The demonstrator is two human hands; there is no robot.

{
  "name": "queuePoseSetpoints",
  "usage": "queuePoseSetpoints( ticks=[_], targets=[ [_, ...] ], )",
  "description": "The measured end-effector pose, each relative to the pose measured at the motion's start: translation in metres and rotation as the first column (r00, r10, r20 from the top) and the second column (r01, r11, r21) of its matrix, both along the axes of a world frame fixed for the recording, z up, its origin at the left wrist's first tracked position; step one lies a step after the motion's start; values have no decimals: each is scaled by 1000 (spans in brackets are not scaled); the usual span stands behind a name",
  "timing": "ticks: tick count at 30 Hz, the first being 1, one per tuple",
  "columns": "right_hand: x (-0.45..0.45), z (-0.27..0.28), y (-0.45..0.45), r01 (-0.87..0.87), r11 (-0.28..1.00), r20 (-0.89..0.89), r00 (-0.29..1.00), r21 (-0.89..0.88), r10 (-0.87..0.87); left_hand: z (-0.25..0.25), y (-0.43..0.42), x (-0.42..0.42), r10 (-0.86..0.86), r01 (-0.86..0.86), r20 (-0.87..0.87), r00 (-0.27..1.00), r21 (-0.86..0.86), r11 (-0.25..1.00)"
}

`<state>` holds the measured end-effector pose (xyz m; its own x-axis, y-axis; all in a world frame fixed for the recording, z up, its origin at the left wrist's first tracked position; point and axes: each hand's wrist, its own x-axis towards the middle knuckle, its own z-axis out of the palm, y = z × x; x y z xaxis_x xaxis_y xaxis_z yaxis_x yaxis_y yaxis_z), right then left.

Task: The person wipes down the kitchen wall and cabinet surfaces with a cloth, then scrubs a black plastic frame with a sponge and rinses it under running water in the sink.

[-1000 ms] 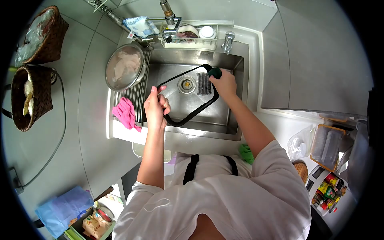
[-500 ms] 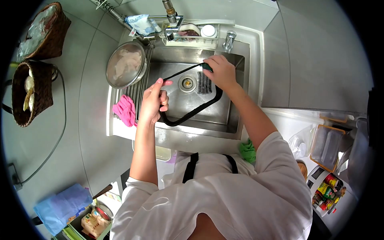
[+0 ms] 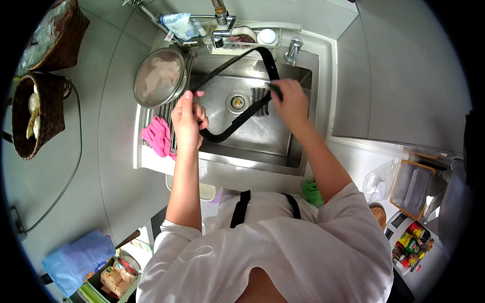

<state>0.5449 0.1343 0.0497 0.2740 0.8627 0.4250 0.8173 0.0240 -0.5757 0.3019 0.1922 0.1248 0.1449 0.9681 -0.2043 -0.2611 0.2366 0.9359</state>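
Observation:
Over the steel sink [image 3: 273, 139] I hold up a black rectangular frame [image 3: 237, 119] with rounded corners, tilted. My left hand [image 3: 188, 121] is closed around its left side, the thumb pointing up. At its right side is my right hand [image 3: 291, 103], slightly blurred, fingers closed on a small dark green scouring pad [image 3: 275, 91] that presses against the frame. Most of the pad is hidden by the fingers. Below the frame are the round drain [image 3: 237, 102] and a dark ribbed patch on the sink floor.
A mesh strainer [image 3: 160, 78] with pale pieces rests on the rack left of the sink, beside a pink cloth [image 3: 157, 136]. Behind stand the faucet [image 3: 221, 35] and a caddy [image 3: 247, 48]. A green cloth [image 3: 311, 192] hangs at the front edge. Woven baskets [image 3: 48, 111] hang left.
The frame has been raised and turned, its far corner now up near the caddy. My right hand has moved down and right along it with the pad. The left hand keeps its grip.

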Motion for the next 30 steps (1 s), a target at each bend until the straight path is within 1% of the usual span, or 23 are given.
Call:
queuePoseSetpoints(
  ticks=[1,2,3,6,9,10,13,15,16,17,19,22,25,26,27,29,30],
  targets=[
    [-5,-7,-9,-86,996,84,993,-23,88,4,-2,4,18,-17,-17,1000,13,1000],
    [-13,-17,-16,-177,983,82,980,-54,181,5,-3,8,33,-32,-31,999,28,999],
    [-23,-23,-23,-265,960,77,959,-86,271,3,-5,11,23,-21,-36,999,38,999],
    [-61,-18,-38,-388,917,-19,922,-90,388,-5,-11,17,10,-7,-60,998,49,999],
    [-82,-3,-41,-514,857,-132,848,29,513,-10,-14,17,36,-32,-44,998,93,995],
    [-89,0,-42,-576,815,-116,806,68,580,-10,-13,17,47,-40,-51,998,130,991],
    [-97,9,-41,-610,790,-130,780,62,612,-11,-14,13,-12,36,-117,993,200,979],
    [-80,8,-32,-576,817,-28,818,-21,575,-9,-15,7,-38,42,-33,999,148,988],
    [-67,-6,-24,-513,856,31,857,-60,515,-8,-15,4,-50,48,10,999,121,991],
    [-53,-24,-16,-445,891,92,887,-95,453,-5,-15,1,-54,52,15,998,112,992],
    [-21,-37,-5,-247,952,34,966,-180,257,-1,-12,-9,-107,104,46,993,65,992],
    [-4,-38,-1,-291,937,101,944,-191,313,-6,-11,-11,-45,47,85,995,-22,999],
    [-40,-33,-13,-443,887,141,877,-132,459,-20,-8,-12,9,-2,160,987,-43,999],
    [-56,-29,-20,-541,834,76,832,-107,550,-22,-8,-8,39,-31,121,992,-71,997],
    [-68,-26,-27,-632,771,11,773,-74,635,-26,-8,-8,43,-33,132,990,-77,996],
    [-74,-8,-32,-611,790,-76,791,-41,607,-34,-8,-12,54,-41,150,987,-91,995],
    [-74,3,-33,-600,799,-121,796,-25,594,-36,-7,-15,86,-63,184,979,-127,990]
  ],
)
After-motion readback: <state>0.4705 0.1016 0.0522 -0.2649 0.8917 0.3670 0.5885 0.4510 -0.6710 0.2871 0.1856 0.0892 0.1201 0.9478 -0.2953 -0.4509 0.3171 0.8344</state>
